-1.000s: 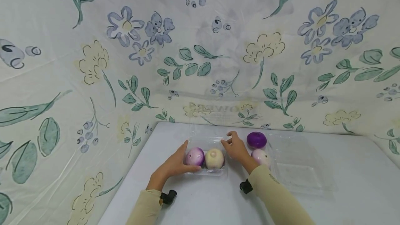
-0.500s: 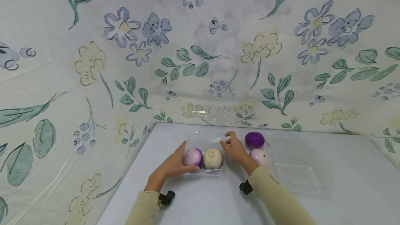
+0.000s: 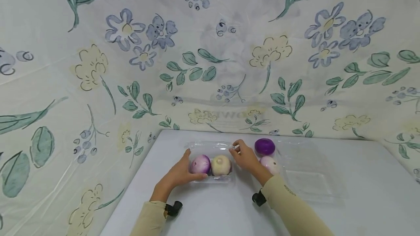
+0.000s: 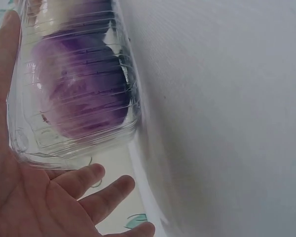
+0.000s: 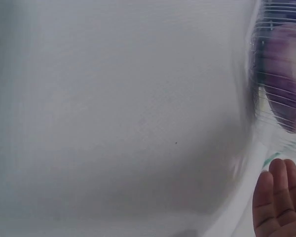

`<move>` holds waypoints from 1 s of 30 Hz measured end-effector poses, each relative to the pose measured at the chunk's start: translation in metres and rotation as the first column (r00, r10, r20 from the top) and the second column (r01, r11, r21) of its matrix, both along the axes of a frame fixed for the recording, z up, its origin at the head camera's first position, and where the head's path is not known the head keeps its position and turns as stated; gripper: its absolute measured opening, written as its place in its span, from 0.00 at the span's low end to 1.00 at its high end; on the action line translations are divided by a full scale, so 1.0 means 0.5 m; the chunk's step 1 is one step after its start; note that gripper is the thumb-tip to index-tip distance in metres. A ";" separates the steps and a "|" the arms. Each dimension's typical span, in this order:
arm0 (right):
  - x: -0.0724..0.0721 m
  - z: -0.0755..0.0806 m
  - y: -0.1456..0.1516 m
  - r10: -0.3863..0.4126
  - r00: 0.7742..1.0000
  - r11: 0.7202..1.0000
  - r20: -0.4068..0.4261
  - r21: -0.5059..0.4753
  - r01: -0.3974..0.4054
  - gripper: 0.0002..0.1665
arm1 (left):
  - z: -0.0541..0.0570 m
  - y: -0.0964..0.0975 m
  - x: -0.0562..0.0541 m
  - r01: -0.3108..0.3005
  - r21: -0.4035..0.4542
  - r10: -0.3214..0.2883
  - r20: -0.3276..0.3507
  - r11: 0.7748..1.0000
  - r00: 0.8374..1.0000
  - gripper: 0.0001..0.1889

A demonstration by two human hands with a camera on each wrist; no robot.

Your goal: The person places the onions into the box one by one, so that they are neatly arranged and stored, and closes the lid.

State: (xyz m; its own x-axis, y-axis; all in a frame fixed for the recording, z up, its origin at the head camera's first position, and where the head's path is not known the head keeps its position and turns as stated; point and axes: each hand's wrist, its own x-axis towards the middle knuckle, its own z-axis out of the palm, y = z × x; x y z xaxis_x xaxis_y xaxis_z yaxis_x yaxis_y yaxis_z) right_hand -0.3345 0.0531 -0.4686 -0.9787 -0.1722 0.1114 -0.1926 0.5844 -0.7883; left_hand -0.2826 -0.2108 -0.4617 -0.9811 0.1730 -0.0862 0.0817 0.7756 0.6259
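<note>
A clear plastic clamshell box (image 3: pixel 210 180) sits on the table, holding a purple onion (image 3: pixel 200 164) on the left and a pale peeled onion (image 3: pixel 221 165) on the right. Its clear lid (image 3: pixel 210 145) shows at the back. My left hand (image 3: pixel 178 172) holds the box's left end, thumb along the front rim and index fingertip near the back corner. In the left wrist view the other fingers (image 4: pixel 81 180) extend past the box's end. My right hand (image 3: pixel 245 156) has its fingertips at the back right corner of the lid, index finger bent and thumb close to it.
Right of my right hand lie a dark purple onion (image 3: pixel 264 146) and a pale pinkish onion (image 3: pixel 269 164), partly behind the forearm. Beyond them an open clear plastic container (image 3: pixel 308 183) rests on the white table (image 3: pixel 226 210). Floral sheeting (image 3: pixel 210 83) hangs behind and on the left.
The lid's upper edge has come down from in front of the sheeting to just behind the onions. Both hands keep nearly the same places on the box; the head view has shifted slightly.
</note>
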 end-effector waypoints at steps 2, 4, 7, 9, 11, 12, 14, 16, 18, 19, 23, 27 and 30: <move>0.001 0.000 -0.001 -0.002 1.000 1.000 -0.003 0.002 0.002 0.15 | 0.001 0.000 0.001 -0.020 -0.018 0.020 0.001 1.000 1.000 0.69; 0.002 0.001 -0.001 -0.005 1.000 1.000 -0.016 -0.004 0.004 0.16 | 0.002 -0.001 0.001 -0.034 -0.029 0.034 0.003 0.999 0.999 0.68; 0.004 0.004 0.001 -0.010 1.000 1.000 -0.018 -0.025 0.010 0.16 | 0.004 0.000 0.001 -0.042 -0.035 0.042 0.002 0.999 0.999 0.67; 0.005 0.005 0.003 -0.014 1.000 0.999 -0.025 -0.041 0.013 0.16 | 0.006 0.001 0.001 -0.048 -0.030 0.048 0.007 0.998 0.999 0.66; 0.006 0.007 0.005 -0.020 1.000 0.998 -0.017 -0.059 0.019 0.16 | 0.008 0.002 0.002 -0.048 -0.030 0.048 0.008 0.998 0.999 0.65; 0.006 0.007 0.006 -0.023 1.000 0.998 -0.015 -0.064 0.022 0.16 | 0.009 0.003 0.002 -0.048 -0.027 0.048 0.007 0.998 0.999 0.65; 0.007 0.006 0.008 -0.032 1.000 0.997 -0.001 -0.074 0.031 0.18 | 0.010 0.003 0.004 -0.050 -0.033 0.050 0.006 0.998 0.999 0.65; 0.007 0.006 0.008 -0.038 0.999 0.996 0.022 -0.085 0.040 0.21 | 0.012 0.003 0.006 -0.048 -0.042 0.048 -0.001 0.998 0.999 0.65; 0.007 0.004 0.009 -0.045 0.998 0.995 0.033 -0.090 0.047 0.23 | 0.012 0.003 0.007 -0.048 -0.048 0.047 -0.004 0.998 0.999 0.65; 0.008 0.003 0.009 -0.046 0.998 0.994 0.042 -0.096 0.050 0.23 | 0.013 0.003 0.007 -0.047 -0.051 0.047 -0.003 0.998 0.999 0.65; 0.010 0.004 0.007 -0.039 0.994 0.987 0.103 -0.149 0.054 0.21 | 0.013 0.005 0.006 -0.048 -0.054 0.048 -0.002 0.997 0.999 0.65; 0.013 0.005 0.002 -0.026 0.987 0.977 0.156 -0.203 0.058 0.19 | 0.016 0.004 0.007 -0.047 -0.049 0.046 -0.004 0.998 0.999 0.65; 0.015 0.003 -0.004 -0.023 0.986 0.970 0.168 -0.235 0.063 0.18 | 0.017 -0.002 0.008 -0.036 -0.040 0.036 -0.005 0.999 0.999 0.64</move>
